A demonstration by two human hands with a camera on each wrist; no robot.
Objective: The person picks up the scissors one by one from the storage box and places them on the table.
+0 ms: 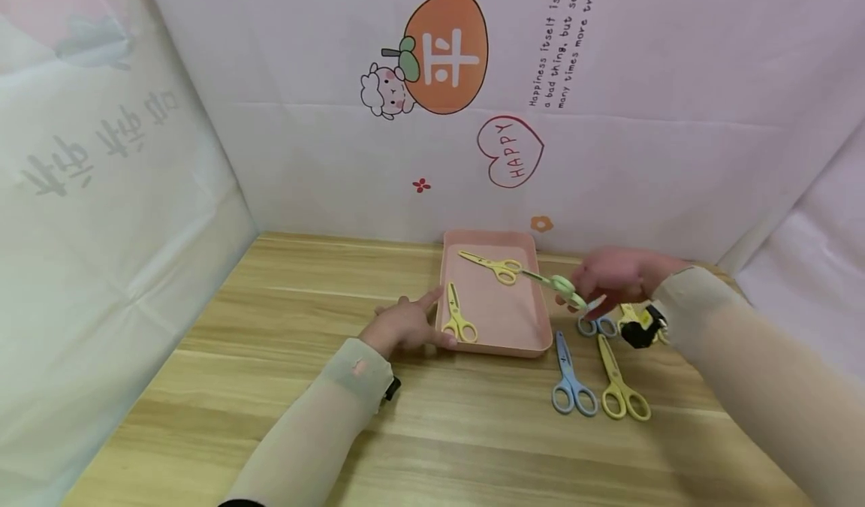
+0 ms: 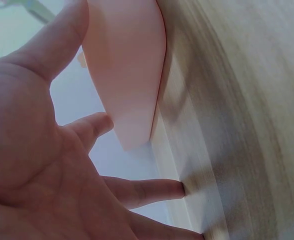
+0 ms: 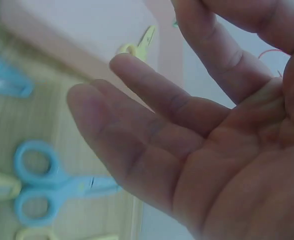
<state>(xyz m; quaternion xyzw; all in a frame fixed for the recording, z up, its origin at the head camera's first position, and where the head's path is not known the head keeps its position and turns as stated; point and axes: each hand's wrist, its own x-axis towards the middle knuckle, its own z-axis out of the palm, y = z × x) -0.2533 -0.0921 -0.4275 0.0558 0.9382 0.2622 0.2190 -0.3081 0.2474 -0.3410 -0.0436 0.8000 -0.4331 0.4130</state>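
Note:
At the left side of a pink tray (image 1: 496,345), my left hand (image 1: 405,323) has its fingers spread, thumb and index finger at the wall. The left wrist view shows the tray's outer wall (image 2: 124,65) beside the thumb, with other fingertips on the wood. My right hand (image 1: 611,278), blurred, pinches green scissors (image 1: 566,289) over the tray's right edge, blades pointing into the tray. Inside the tray lie yellow scissors (image 1: 496,265) near the back and yellow scissors (image 1: 457,319) along the left wall. The remaining right fingers (image 3: 132,125) are loosely bent.
Right of the tray, blue scissors (image 1: 570,379) and yellow scissors (image 1: 618,383) lie on the wooden table (image 1: 432,439). More blue scissors (image 1: 598,323) and yellow ones (image 1: 627,313) are partly hidden beneath the right hand and wrist. A printed cloth (image 1: 324,161) hangs behind the table.

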